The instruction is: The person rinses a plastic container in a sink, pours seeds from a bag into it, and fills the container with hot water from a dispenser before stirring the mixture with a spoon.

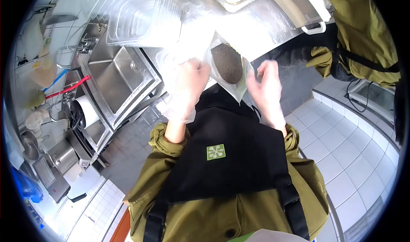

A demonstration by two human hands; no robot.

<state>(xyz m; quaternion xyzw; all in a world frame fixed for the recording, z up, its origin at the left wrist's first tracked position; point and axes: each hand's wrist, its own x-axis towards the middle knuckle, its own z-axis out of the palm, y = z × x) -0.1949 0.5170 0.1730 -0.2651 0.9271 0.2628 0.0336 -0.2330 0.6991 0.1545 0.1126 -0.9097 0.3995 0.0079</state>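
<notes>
A pale, translucent bag (240,87) with its mouth spread open is between my two hands, with dark brown powder (227,63) inside. My left hand (193,81), in a loose clear plastic glove, is closed at the bag's left edge, its fingertips partly washed out by glare. On the other side, my right hand (267,86) has its thumb and curled fingers at the bag's right edge. Glare and blur hide the exact contact there.
Clear plastic containers (143,19) stand on the steel counter (273,28) ahead. A sink (115,77) is at the left, and a white-handled container (299,4) at the upper right. Another person's olive sleeve (363,32) shows at the right.
</notes>
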